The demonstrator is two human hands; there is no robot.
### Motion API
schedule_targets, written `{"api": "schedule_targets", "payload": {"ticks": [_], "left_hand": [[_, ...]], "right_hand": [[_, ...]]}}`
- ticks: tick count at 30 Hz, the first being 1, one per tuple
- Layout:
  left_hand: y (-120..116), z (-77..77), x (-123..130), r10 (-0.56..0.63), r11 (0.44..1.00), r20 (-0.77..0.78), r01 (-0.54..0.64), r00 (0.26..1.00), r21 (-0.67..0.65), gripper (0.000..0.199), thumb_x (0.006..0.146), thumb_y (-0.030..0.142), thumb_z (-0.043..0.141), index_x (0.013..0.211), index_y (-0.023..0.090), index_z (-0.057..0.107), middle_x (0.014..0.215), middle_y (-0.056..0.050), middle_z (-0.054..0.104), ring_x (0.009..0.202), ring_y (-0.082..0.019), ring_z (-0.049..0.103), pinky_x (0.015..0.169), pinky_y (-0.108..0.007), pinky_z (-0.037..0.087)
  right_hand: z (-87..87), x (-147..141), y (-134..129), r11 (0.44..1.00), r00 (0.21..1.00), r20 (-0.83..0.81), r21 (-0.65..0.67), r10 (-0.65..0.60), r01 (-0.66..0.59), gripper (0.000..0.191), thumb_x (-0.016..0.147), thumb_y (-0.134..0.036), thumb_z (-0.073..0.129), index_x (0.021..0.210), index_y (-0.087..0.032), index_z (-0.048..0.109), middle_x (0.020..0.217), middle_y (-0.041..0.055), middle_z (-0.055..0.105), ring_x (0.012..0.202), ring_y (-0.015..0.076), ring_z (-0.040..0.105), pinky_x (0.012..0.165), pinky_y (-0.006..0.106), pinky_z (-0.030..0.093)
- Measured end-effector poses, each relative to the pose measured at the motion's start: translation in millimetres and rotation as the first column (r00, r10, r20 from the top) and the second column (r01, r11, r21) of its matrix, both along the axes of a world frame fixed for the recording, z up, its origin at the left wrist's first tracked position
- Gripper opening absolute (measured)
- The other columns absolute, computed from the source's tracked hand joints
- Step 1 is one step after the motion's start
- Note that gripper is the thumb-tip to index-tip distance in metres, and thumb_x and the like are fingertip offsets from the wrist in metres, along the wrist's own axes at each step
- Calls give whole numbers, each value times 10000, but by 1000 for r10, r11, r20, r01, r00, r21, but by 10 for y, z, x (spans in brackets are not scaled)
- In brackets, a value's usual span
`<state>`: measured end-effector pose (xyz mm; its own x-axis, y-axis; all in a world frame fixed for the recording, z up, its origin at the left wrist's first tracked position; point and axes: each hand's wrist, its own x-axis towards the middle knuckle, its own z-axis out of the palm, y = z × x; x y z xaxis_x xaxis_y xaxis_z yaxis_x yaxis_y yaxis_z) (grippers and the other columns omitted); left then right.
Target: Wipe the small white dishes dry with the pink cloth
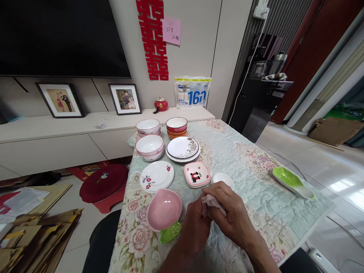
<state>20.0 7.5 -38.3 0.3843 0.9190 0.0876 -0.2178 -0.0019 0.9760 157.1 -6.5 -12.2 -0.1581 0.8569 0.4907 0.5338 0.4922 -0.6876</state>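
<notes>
We identify one cloth (pixel 209 201): thin, soft-looking and whitish with a faint pinkish-grey tint. We observe it crumpled rather than spread, with irregular folds bunched together. We find it clasped between the left hand (pixel 197 218) and the right hand (pixel 231 206), both closed around it; only a short strip shows in the gap. We cannot determine its full outline, as the hands cover the remainder. We locate it over the near part of the table (pixel 227 148), to the right of the pink dish (pixel 164 208).
</notes>
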Motion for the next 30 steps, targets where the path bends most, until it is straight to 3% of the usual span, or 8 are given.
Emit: {"api": "schedule_targets", "payload": {"ticks": [5,9,13,15,18,22,26,30], "left_hand": [[24,-23,-25,-30,988,163,54,986,-144,169,781,310,782,788,165,694,707,-5,648,703,-171,521,684,-280,389],[49,-38,2,39,962,377,67,925,-263,243,719,326,850,819,162,702,701,-1,668,656,-143,526,671,-272,402],[66,10,-11,70,936,462,101,884,-336,311,677,303,894,893,155,727,819,-30,714,754,-154,585,748,-277,445],[74,30,-39,34,921,457,150,889,-360,285,695,316,887,856,143,728,829,-41,716,770,-152,593,763,-272,448],[79,37,-64,-36,904,438,215,898,-368,273,725,349,867,827,136,728,767,-42,703,711,-140,585,729,-267,444],[81,43,-32,14,919,447,164,894,-358,291,714,343,871,888,145,747,805,-54,727,745,-155,611,748,-268,461],[90,52,5,125,916,461,77,878,-393,322,699,321,882,950,160,762,872,-50,746,793,-150,628,769,-246,470],[70,25,28,122,908,454,85,883,-409,305,703,318,877,938,161,763,863,-44,743,793,-145,629,766,-242,479]], "right_hand": [[-78,131,59,970,923,-322,-186,-210,156,242,907,-310,569,1075,-217,717,883,43,691,726,188,646,601,280,513],[-99,143,75,887,737,-617,-459,-277,-50,427,880,-505,622,1171,-195,664,660,3,660,465,173,603,410,270,459],[-73,97,57,835,645,-706,-518,-294,-187,458,844,-503,682,1183,-198,643,595,-17,650,403,175,592,380,270,457],[-74,134,51,842,664,-687,-516,-296,-159,388,828,-460,718,1114,-203,666,653,-14,664,438,153,582,404,261,472],[-100,229,57,882,790,-558,-468,-255,-46,293,864,-402,685,1077,-200,698,711,-1,665,525,153,592,474,261,494],[-118,254,92,985,959,-263,-162,-103,62,276,872,-240,602,1118,-232,727,1006,56,713,899,222,680,763,314,556],[-110,177,117,1000,999,-51,0,3,-3,467,859,-103,522,1270,-271,666,1242,79,653,1180,244,618,969,372,522],[-143,154,116,1000,1000,14,20,-22,22,418,911,-134,528,1295,-259,638,1251,89,650,1178,239,615,968,370,523]]}}
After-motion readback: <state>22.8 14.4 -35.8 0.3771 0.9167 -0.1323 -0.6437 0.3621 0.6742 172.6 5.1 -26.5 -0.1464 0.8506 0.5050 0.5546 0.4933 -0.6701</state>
